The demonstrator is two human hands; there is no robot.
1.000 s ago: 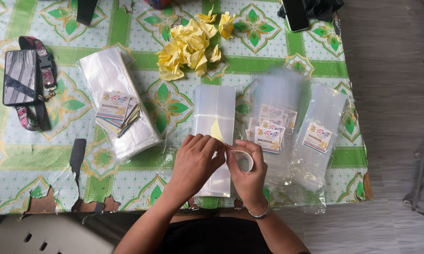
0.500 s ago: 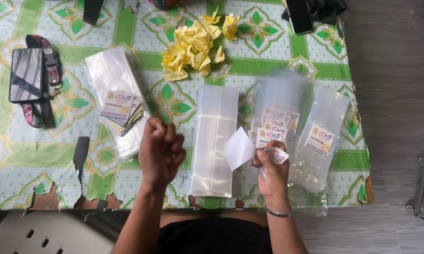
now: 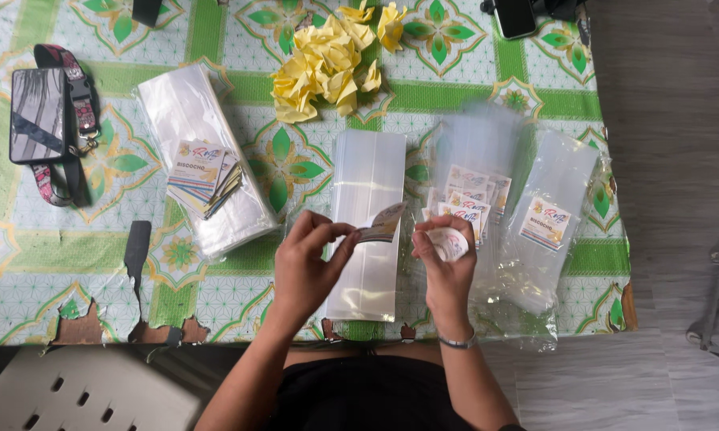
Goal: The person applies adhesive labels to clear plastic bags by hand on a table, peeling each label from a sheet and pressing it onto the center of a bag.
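My left hand (image 3: 305, 270) pinches a small printed label (image 3: 382, 224) by its edge, just above the centre stack of clear plastic bags (image 3: 369, 164). Close beside it, my right hand (image 3: 446, 275) is closed around a small white roll of tape (image 3: 450, 243). The two hands are apart, with the label between them. Under my right hand lie more clear bags with printed labels (image 3: 471, 195) on them.
A second stack of clear bags (image 3: 188, 112) at the left carries a pile of printed cards (image 3: 204, 177). Crumpled yellow papers (image 3: 327, 68) lie at the back, a phone on a lanyard (image 3: 39, 113) at far left. A labelled bag (image 3: 551, 187) lies at the right. The cloth's front edge (image 3: 80, 323) is torn.
My left hand went from the roll to the card pile at the left and came back to the centre holding a printed label. My right hand stayed in place with the roll.
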